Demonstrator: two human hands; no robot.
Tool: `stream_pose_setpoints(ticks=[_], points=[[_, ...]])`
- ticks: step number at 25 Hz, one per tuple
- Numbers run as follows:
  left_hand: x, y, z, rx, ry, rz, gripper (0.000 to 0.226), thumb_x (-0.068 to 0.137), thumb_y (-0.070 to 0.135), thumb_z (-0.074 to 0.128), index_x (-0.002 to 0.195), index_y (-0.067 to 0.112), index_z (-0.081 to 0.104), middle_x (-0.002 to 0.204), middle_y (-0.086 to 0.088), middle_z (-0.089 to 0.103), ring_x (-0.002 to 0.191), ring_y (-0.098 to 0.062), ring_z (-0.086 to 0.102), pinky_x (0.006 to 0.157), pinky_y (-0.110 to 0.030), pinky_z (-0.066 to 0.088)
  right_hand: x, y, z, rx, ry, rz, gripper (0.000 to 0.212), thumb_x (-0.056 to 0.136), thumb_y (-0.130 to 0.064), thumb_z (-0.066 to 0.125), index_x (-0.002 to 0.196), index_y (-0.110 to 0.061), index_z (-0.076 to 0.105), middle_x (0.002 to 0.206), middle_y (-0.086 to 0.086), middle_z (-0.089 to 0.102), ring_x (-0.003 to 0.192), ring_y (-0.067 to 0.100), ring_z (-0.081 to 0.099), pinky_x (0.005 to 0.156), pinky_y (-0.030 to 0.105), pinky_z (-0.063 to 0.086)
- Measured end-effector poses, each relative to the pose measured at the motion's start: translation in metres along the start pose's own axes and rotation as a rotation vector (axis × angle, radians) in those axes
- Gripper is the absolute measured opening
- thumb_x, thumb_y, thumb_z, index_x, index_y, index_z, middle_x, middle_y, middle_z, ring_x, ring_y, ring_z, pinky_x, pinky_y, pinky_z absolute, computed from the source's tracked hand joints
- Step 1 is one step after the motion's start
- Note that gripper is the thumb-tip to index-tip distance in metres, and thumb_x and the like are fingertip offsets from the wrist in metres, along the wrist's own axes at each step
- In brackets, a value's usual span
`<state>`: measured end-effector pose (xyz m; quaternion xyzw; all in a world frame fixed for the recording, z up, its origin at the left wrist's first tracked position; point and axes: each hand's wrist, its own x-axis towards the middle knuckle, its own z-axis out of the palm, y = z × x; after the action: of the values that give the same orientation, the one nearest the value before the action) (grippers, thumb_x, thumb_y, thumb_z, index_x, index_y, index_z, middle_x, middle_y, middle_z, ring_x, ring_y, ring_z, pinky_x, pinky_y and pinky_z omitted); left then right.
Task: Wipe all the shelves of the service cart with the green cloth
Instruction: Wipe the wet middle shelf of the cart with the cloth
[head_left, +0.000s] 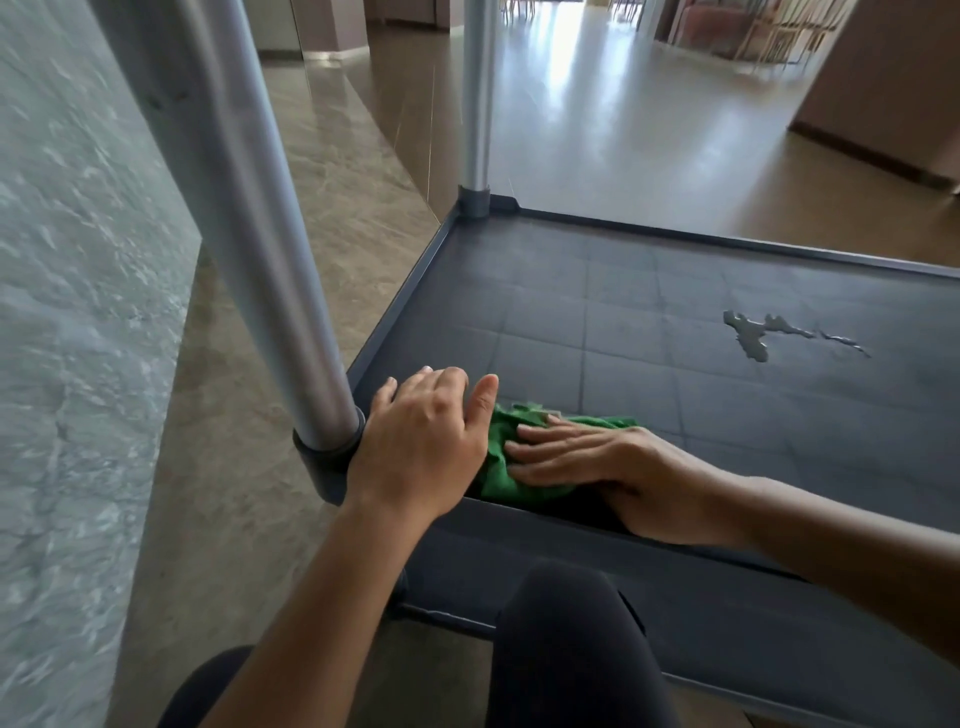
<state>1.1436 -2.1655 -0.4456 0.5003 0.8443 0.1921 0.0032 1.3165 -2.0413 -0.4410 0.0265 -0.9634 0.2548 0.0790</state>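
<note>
Head view, looking down from a crouch: the near corner post (249, 208) of the service cart rises on the left, and everything here sits around its foot. The left hand (421, 441) rests on the shelf rim right against the post's socket, its fingers loose and a little bent and the thumb stretched out. It grips nothing that I can see and seems to be bracing. Just to the right of the post, in the near corner of the dark shelf (571, 291), lies the green cloth (497, 467), bunched up. The right hand (613, 467) lies flat on top of it with its fingers straight, pressing rather than clutching. Further right of the post and deeper into the shelf, a small puddle (753, 338) glints on the surface, well apart from the cloth. The far post (477, 104) stands at the back corner, directly beyond the near one. A dark-clad knee (566, 639) shows below the shelf edge. The cloth looks soft, light and limp, so it will fold and ride up under a sliding palm. I'd say it is best kept under a flat, spread hand with weight over its middle, or pinched at a bunched fold if it needs lifting. The shelf looks smooth, and where it is wet the cloth will likely slide easily and soak up water.
</note>
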Motion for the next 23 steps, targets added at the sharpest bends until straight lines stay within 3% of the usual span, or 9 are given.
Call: stream_pose_setpoints(ticks=[2, 5, 11, 16, 19, 23], points=[[-0.002, 0.0, 0.001, 0.026, -0.009, 0.018, 0.071, 0.089, 0.057, 0.0, 0.115, 0.02, 0.056, 0.131, 0.001, 0.058, 0.134, -0.016, 0.039, 0.116, -0.042, 0.018, -0.002, 0.003, 0.001, 0.038, -0.007, -0.047, 0.056, 0.077, 0.02, 0.053, 0.126, -0.008, 0.058, 0.136, 0.002, 0.053, 0.136, 0.012, 0.038, 0.114, 0.031, 0.028], [-0.003, 0.0, 0.003, 0.045, -0.007, 0.017, 0.059, 0.097, 0.05, 0.011, 0.126, 0.019, 0.053, 0.142, 0.002, 0.049, 0.139, -0.016, 0.032, 0.118, -0.038, 0.011, 0.016, 0.024, -0.005, 0.072, 0.049, -0.016, 0.065, 0.068, 0.024, 0.043, 0.123, -0.006, 0.06, 0.133, 0.004, 0.055, 0.133, 0.013, 0.042, 0.113, 0.031, 0.03], [-0.004, 0.001, 0.005, 0.077, -0.003, 0.024, 0.055, 0.097, 0.047, 0.017, 0.134, 0.02, 0.048, 0.146, 0.003, 0.045, 0.14, -0.015, 0.03, 0.119, -0.038, 0.008, 0.083, 0.109, -0.035, 0.0, 0.206, 0.262, 0.06, 0.074, 0.026, 0.041, 0.122, -0.004, 0.062, 0.133, 0.009, 0.054, 0.133, 0.02, 0.042, 0.116, 0.029, 0.025], [-0.002, -0.002, 0.005, 0.048, 0.023, 0.015, 0.039, 0.097, 0.036, 0.038, 0.129, 0.02, 0.051, 0.14, 0.004, 0.051, 0.136, -0.013, 0.036, 0.118, -0.037, 0.012, 0.119, 0.154, -0.049, -0.156, 0.338, 0.513, 0.06, 0.081, 0.012, 0.043, 0.129, -0.019, 0.059, 0.139, 0.003, 0.051, 0.134, 0.019, 0.04, 0.113, 0.019, 0.02], [0.001, -0.002, 0.003, 0.014, 0.041, -0.006, 0.03, 0.094, 0.031, 0.044, 0.118, 0.019, 0.057, 0.126, 0.002, 0.06, 0.131, -0.015, 0.043, 0.117, -0.04, 0.018, 0.114, 0.147, -0.041, -0.151, 0.351, 0.476, 0.059, 0.08, 0.013, 0.044, 0.13, -0.016, 0.058, 0.14, 0.005, 0.05, 0.135, 0.019, 0.039, 0.113, 0.017, 0.017], [0.001, 0.001, 0.002, -0.004, 0.074, -0.01, 0.025, 0.095, 0.028, 0.043, 0.11, 0.017, 0.06, 0.113, 0.0, 0.065, 0.117, -0.017, 0.053, 0.114, -0.04, 0.024, 0.078, 0.098, -0.027, -0.077, 0.267, 0.296, 0.06, 0.076, 0.021, 0.046, 0.128, -0.008, 0.057, 0.138, 0.01, 0.049, 0.136, 0.021, 0.037, 0.117, 0.029, 0.019]])
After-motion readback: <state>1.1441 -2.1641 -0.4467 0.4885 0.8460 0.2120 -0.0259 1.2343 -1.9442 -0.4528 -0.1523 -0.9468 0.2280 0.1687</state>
